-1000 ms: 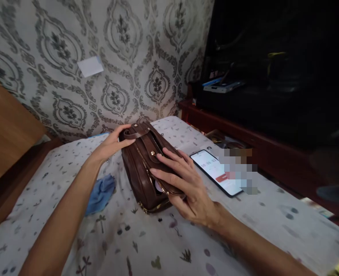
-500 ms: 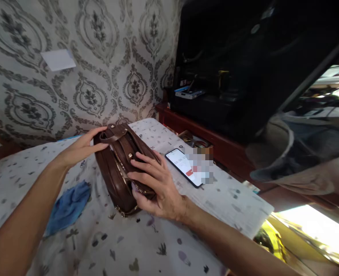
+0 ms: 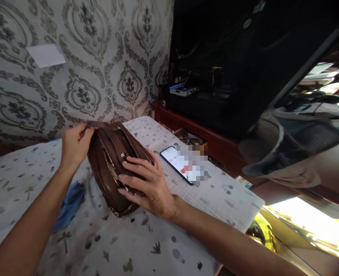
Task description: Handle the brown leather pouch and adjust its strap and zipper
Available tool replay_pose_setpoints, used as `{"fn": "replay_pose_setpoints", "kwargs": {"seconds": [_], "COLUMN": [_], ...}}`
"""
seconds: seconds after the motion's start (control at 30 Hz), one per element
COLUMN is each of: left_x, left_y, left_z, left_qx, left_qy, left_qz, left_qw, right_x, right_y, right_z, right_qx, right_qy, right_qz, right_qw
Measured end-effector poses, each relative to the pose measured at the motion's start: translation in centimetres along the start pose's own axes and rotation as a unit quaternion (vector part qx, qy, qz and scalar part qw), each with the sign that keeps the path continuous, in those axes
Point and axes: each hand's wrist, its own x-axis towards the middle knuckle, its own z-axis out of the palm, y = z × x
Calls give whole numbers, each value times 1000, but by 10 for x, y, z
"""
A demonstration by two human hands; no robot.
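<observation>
A brown leather bag [image 3: 102, 178] with gold zips and studs rests on the patterned tablecloth [image 3: 123, 245]. At its far left end, my left hand [image 3: 76, 143] pinches the bag's strap handle [image 3: 100, 124] between thumb and fingers. My right hand [image 3: 152, 184] lies over the near right side of the bag, its fingers spread across the top beside a stud and the zip; the thumb is mostly hidden. Left of the bag, partly behind my left forearm, is a crumpled blue cloth [image 3: 71, 203].
A phone [image 3: 176, 165] with a lit, partly blurred screen lies right of the bag. Beyond the table's right edge stand a dark red cabinet [image 3: 215, 153] and a large black television [image 3: 229, 57]. A yellow object [image 3: 267, 230] sits low at the right.
My left hand has gone from resting open against the bag's end to pinching its strap, which is pulled toward the far left. My right hand stays on the bag.
</observation>
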Motion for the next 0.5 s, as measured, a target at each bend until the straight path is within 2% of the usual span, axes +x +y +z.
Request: {"fn": "replay_pose_setpoints", "kwargs": {"seconds": [0.23,0.37,0.5], "left_x": [-12,-14,-10], "left_y": [5,6,3], "left_z": [2,4,5], "left_qx": [34,16,9], "left_qy": [36,56,54], "left_qz": [31,63,45], "left_qw": [998,996,997], "right_x": [-5,-2,3], "right_y": [5,11,16], "right_z": [10,0,-16], "right_qx": [-26,-16,28], "right_qy": [7,-48,-105], "right_qz": [-19,-43,-78], "right_qw": [999,998,991]}}
